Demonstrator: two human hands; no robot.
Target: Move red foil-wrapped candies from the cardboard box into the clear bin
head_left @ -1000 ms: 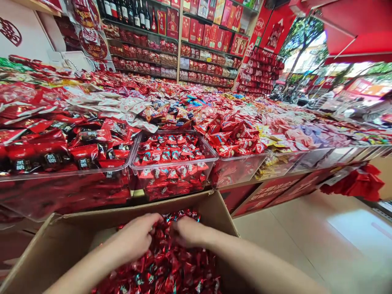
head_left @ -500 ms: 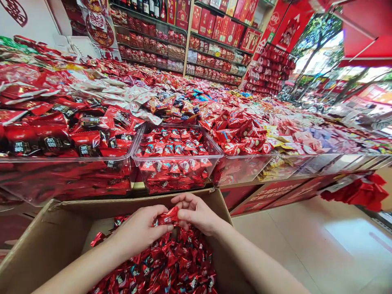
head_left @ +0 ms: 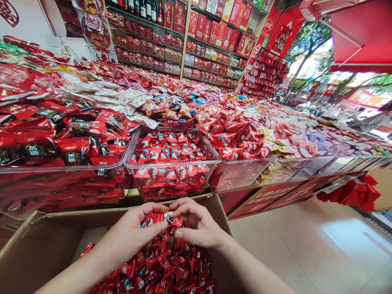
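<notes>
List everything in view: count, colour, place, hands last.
Clear bins: several, transparent, across the middle
Wrapped sweets: countless, mostly red, in and behind bins
Cardboard box: one, brown, below bins
Loose candies: many, red, inside box
Held candies: count unclear, red, over box
Bottles: several, dark, upper left
Gift boxes: many, mostly red, upper middle
Awning: one, red, upper right
Floor: one, beige, lower right
Left hand: one, bare, holding candies
Right hand: one, bare, beside them

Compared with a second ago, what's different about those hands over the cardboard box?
The left fingers and right fingers have risen out of the heap of shiny red-wrapped candies inside the brown cardboard box. The left ones now visibly hold a few red foil candies, with the right ones close by. The box and the clear plastic bin behind it stay put.
</notes>
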